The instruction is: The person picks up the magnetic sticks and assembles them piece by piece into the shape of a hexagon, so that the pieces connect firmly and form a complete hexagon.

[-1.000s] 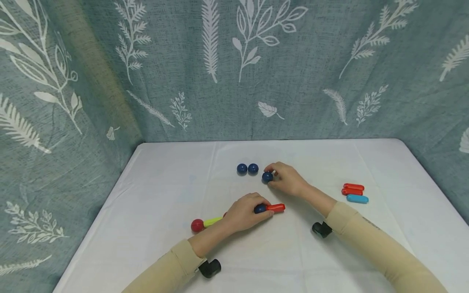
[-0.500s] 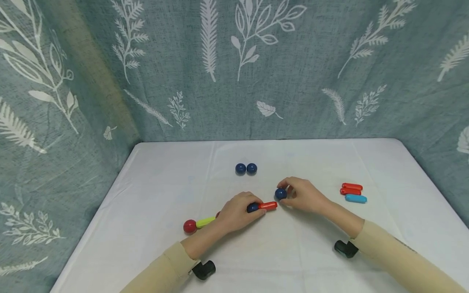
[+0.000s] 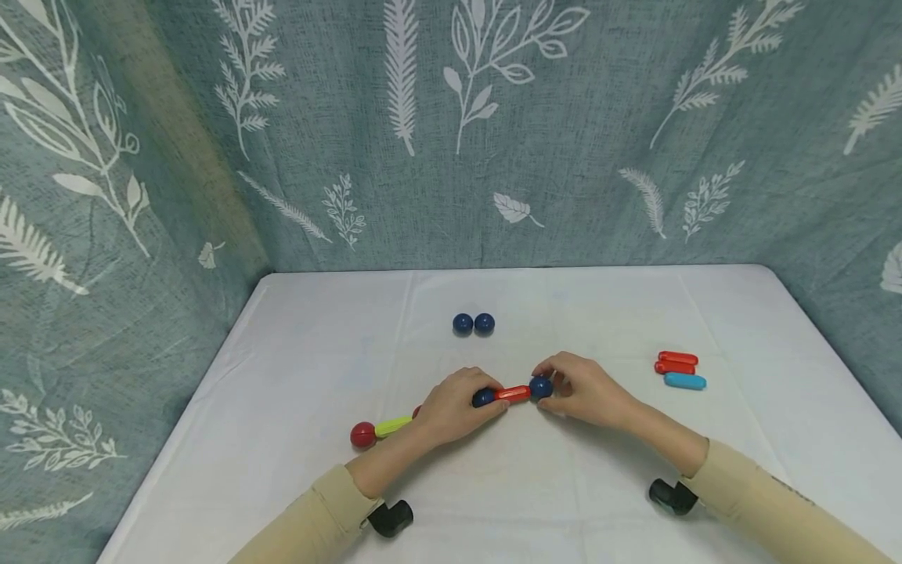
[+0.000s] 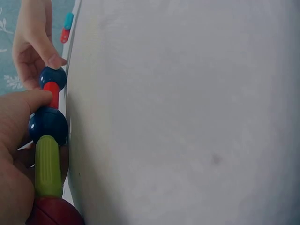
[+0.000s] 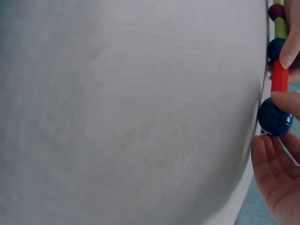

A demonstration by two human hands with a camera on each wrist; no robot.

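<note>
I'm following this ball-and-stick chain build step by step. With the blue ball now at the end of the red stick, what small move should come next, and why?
Probably the right hand should let go of the blue ball and reach for a stick from the loose pile on its side. The ball already sits against the red stick, which the left hand steadies, so the chain seems ready for another piece.

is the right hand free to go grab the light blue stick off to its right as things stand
Probably not at once: the right hand pinches a blue ball against the red stick. The light blue stick lies close by on bare table, nothing between them.
</note>
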